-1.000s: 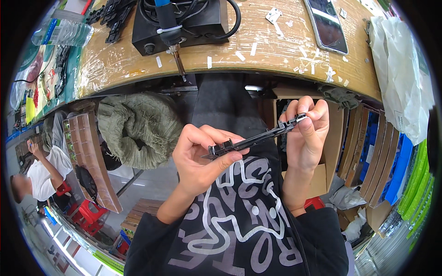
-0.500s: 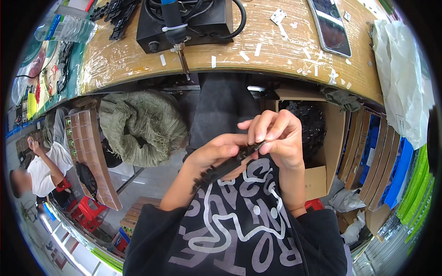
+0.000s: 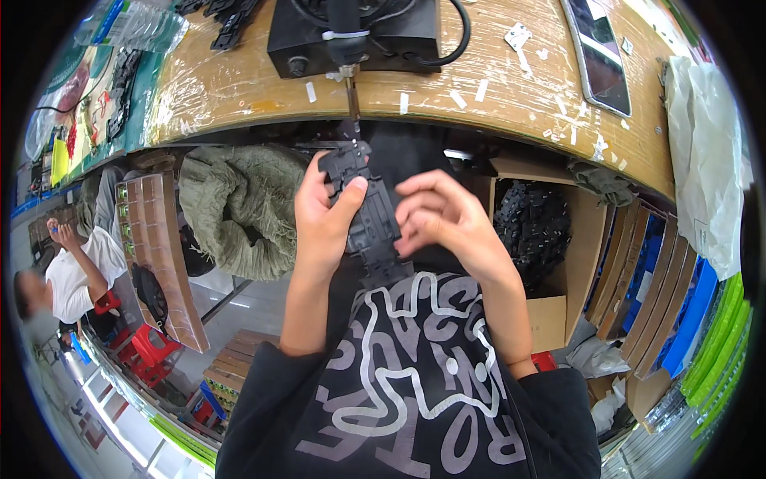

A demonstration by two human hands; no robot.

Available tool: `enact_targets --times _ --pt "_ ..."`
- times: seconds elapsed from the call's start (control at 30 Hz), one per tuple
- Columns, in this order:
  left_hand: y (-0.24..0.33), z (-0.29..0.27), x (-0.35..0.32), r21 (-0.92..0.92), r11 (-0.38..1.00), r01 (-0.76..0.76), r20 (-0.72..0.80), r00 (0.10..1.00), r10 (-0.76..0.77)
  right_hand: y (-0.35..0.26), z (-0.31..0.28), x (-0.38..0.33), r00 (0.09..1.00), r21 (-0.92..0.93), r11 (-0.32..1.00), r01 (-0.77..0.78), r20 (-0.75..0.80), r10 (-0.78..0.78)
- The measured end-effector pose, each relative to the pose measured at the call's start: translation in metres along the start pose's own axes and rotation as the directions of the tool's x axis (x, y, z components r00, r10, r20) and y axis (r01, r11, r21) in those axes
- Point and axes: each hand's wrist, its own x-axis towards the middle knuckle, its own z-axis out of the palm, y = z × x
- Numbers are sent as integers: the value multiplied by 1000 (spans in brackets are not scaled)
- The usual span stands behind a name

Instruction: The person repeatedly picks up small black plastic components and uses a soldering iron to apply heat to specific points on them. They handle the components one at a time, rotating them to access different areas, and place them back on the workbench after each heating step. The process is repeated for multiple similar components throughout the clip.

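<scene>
My left hand (image 3: 325,211) grips a long black molded plastic part (image 3: 373,215), thumb lying across its face. The part is held up in front of the table edge, its far end right by the metal tip of a soldering-iron-like tool (image 3: 351,92). Whether the tip touches the part, I cannot tell. That tool is strapped with a pale tie over a black box (image 3: 399,48) on the table. My right hand (image 3: 447,219) is beside the part's right edge, fingers loosely bent and apart. Nothing shows in its grasp, and its fingertips are close to the part.
On the wooden table (image 3: 231,96) lie a phone (image 3: 598,60), white scraps and a plastic bottle (image 3: 132,28). Below, a carton (image 3: 550,319) of black parts stands right, a green woven sack (image 3: 235,215) left. A white bag (image 3: 702,152) hangs right. Another person (image 3: 76,275) sits far left.
The black part has gone from a two-handed hold near my chest up to the tool tip. My left hand carries it, turned more upright. My right hand has let go and its fingers have opened.
</scene>
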Motion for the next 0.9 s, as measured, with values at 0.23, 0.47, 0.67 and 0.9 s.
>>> enact_targets --times 0.23,0.47,0.67,0.9 --pt "2 1 7 -43 999 -8 26 1000 10 -7 21 -10 993 -21 993 -118 7 118" --pt "-1 1 10 -98 995 13 21 1000 -11 -3 21 -10 996 -12 996 -84 -39 84" --pt "1 0 10 -95 996 -1 52 999 6 -4 23 -11 997 -4 997 -71 -41 71" --pt "3 2 11 -95 995 -8 33 999 11 -5 23 -11 996 3 997 -75 -46 75"
